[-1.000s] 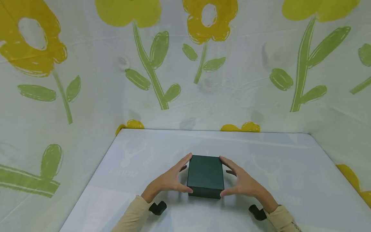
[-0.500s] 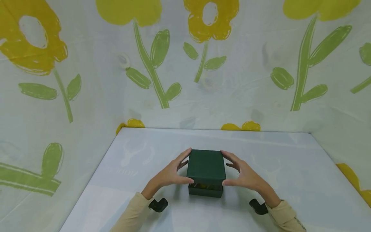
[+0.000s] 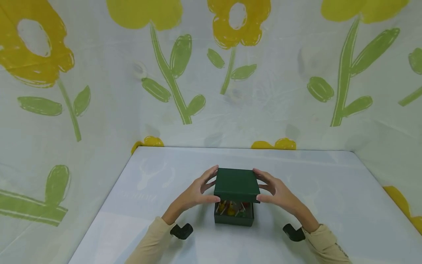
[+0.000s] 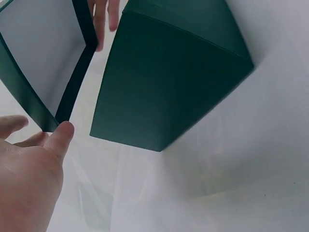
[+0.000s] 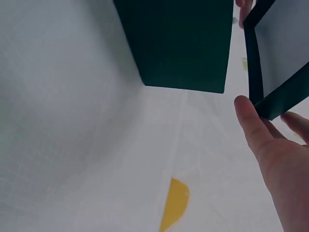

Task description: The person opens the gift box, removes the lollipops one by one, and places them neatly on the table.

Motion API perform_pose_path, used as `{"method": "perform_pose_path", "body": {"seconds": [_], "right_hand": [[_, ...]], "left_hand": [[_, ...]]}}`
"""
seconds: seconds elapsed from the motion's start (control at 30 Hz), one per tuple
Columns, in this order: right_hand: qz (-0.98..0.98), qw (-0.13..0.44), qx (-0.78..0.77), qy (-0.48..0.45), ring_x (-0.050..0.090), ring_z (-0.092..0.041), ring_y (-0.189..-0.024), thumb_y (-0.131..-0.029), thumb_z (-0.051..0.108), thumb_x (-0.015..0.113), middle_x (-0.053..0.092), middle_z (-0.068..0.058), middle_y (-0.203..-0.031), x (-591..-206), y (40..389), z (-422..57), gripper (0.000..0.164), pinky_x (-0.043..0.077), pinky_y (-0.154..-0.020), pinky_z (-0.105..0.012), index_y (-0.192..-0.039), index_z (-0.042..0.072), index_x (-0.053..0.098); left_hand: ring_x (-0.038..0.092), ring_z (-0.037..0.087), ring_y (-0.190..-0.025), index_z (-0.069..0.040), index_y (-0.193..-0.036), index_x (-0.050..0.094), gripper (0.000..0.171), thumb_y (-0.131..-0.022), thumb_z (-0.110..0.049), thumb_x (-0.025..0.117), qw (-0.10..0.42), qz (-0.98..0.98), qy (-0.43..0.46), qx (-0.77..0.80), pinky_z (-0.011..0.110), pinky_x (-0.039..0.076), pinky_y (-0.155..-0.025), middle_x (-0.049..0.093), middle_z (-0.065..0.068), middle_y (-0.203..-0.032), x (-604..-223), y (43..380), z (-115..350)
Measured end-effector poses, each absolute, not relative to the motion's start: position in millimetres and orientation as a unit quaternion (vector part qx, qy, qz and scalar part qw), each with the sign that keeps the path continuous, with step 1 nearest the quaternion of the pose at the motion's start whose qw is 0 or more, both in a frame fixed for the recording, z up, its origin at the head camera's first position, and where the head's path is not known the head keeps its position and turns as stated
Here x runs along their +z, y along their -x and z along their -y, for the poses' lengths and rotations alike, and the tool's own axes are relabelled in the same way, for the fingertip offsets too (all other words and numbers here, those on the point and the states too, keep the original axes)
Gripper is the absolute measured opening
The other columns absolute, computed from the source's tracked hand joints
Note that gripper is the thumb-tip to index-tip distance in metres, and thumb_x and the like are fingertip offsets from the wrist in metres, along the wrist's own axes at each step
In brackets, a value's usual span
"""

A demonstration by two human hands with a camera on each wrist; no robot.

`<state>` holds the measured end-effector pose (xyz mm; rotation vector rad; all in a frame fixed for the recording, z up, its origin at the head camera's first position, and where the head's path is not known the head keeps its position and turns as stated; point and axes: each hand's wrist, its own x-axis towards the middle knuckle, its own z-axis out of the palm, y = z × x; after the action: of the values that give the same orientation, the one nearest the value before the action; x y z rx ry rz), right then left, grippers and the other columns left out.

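A dark green lid (image 3: 236, 183) is held above its box, gripped from both sides. My left hand (image 3: 194, 191) pinches the lid's left edge between thumb and fingers, and my right hand (image 3: 280, 194) does the same at the right edge. Beneath it the dark green box (image 3: 234, 220) stands on the table, its front part uncovered. Inside lie several lollipops (image 3: 231, 209), yellow, red and green with white sticks; the lid hides those farther back. Both wrist views show the lid's pale inside (image 4: 43, 43) and a gap between lid and box.
The white table (image 3: 158, 183) extends around the box, its back edge meeting a cloth wall (image 3: 270, 110) printed with yellow flowers. Cloth also hangs at left and right. A black wrist camera (image 3: 182, 231) sits at the left wrist, another black camera (image 3: 293, 233) at the right.
The lid has been lifted up off the box by both hands and moved slightly back, baring the lollipops inside. The box has stayed in place.
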<state>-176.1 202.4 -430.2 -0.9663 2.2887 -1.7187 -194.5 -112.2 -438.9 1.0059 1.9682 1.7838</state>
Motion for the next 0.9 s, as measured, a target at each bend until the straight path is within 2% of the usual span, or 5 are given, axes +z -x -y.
{"method": "perform_pose_path", "body": {"seconds": [0.23,0.47,0.57,0.77,0.9], "right_hand": [[-0.759,0.055,-0.576,0.300,0.031,-0.045,-0.132,-0.092,0.008,0.056,0.030,-0.023,-0.148,-425,182,-204,0.061,0.040,-0.100,-0.020,-0.145,-0.005,0.029],[-0.778,0.036,-0.563,0.277,0.036,-0.044,-0.130,-0.096,0.020,0.052,0.033,-0.019,-0.148,-422,188,-204,0.054,0.045,-0.094,-0.055,-0.145,0.004,0.035],[-0.772,0.032,-0.572,0.275,0.036,-0.045,-0.130,-0.097,0.021,0.052,0.033,-0.018,-0.149,-422,191,-205,0.053,0.042,-0.094,-0.062,-0.145,0.005,0.036],[-0.762,0.031,-0.589,0.268,0.044,-0.042,-0.124,-0.096,0.012,0.051,0.039,-0.015,-0.146,-421,196,-207,0.049,0.045,-0.098,-0.043,-0.143,0.004,0.040],[-0.769,0.036,-0.590,0.246,0.055,-0.032,-0.116,-0.097,0.010,0.052,0.043,-0.014,-0.142,-421,199,-207,0.046,0.047,-0.097,-0.035,-0.141,0.004,0.042]], "left_hand": [[0.020,0.022,-0.142,-0.008,-0.150,0.025,0.075,-0.089,-0.023,0.067,0.115,-0.682,-0.349,0.633,0.040,0.028,-0.111,0.015,0.003,-0.156,-438,200,109],[0.026,0.029,-0.139,0.000,-0.147,0.028,0.069,-0.091,-0.021,0.064,0.093,-0.684,-0.319,0.650,0.051,0.028,-0.109,0.022,0.013,-0.154,-434,206,103],[0.027,0.029,-0.138,-0.002,-0.147,0.030,0.067,-0.092,-0.022,0.063,0.092,-0.685,-0.312,0.652,0.052,0.028,-0.109,0.024,0.015,-0.153,-433,207,102],[0.037,0.029,-0.133,-0.015,-0.146,0.037,0.061,-0.094,-0.041,0.056,0.090,-0.721,-0.267,0.634,0.048,0.036,-0.106,0.033,0.007,-0.150,-430,209,101],[0.050,0.032,-0.122,-0.011,-0.145,0.037,0.058,-0.097,-0.040,0.051,0.097,-0.725,-0.249,0.635,0.046,0.039,-0.104,0.036,0.014,-0.148,-424,211,99]]}}
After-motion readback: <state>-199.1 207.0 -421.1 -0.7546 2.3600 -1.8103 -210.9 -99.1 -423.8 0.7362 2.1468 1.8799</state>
